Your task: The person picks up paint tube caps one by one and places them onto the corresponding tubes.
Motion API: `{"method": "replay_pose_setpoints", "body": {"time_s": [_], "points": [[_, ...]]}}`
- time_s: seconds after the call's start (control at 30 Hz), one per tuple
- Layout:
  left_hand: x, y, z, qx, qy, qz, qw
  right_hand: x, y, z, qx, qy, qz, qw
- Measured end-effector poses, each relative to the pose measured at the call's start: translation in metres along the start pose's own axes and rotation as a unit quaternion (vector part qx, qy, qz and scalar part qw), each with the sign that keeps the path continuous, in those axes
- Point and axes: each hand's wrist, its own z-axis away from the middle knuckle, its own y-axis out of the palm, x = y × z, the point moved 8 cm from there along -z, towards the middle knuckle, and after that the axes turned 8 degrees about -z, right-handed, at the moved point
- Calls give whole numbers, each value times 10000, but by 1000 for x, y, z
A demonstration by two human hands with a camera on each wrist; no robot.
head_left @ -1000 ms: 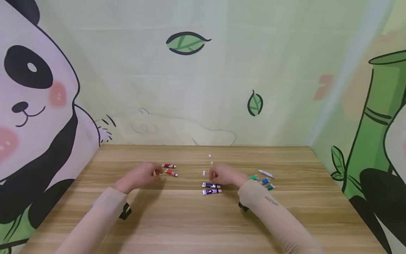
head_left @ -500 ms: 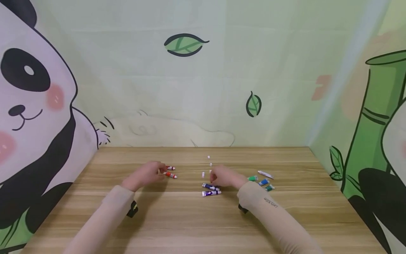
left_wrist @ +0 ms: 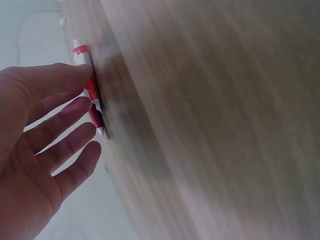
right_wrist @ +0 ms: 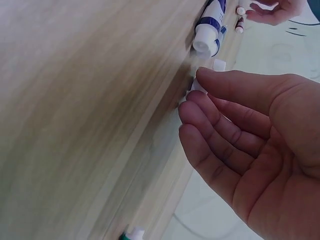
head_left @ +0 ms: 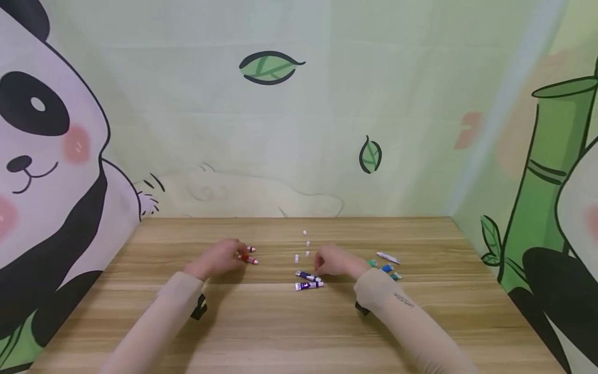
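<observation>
In the head view my left hand [head_left: 224,257] is at two small paint tubes on the left of the table. Its thumb and index finger straddle and appear to pinch the orange-red paint tube [left_wrist: 93,89]; contact is partly hidden. The dark red paint tube [left_wrist: 95,118] lies just beyond, partly behind the fingers. My right hand [head_left: 337,261] hovers just right of the dark blue paint tube [head_left: 307,276], fingers loosely curled with no grip visible. A white cap [right_wrist: 199,86] shows between its thumb and fingertips, apparently behind them. The purple paint tube [head_left: 309,285] lies closest to me.
Several small white caps [head_left: 305,232] dot the wooden table [head_left: 280,332] behind the blue tubes. Right of my right hand lie a white tube [head_left: 389,257], a blue tube [head_left: 387,268] and green tubes [head_left: 395,276]. A printed cloth backdrop [head_left: 196,119] rises at the table's far edge.
My left hand has moved right onto the red tubes. The dark blue tube has turned, its capped end swinging toward me, and my right hand has drawn slightly right from it.
</observation>
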Motion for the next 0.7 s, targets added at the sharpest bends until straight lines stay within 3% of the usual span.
{"method": "replay_pose_setpoints", "body": {"time_s": [0.3,0.53,0.7], "points": [[6,5,-2,14,-188,-101,9998,-3,-2,2,-107,-71,50,9999],[9,7,-5,-169,105,-264,9995,-6,-2,3,-103,-20,115,9999],[10,7,-3,-174,126,-42,9998,-10,-3,5,-119,78,123,9998]]}}
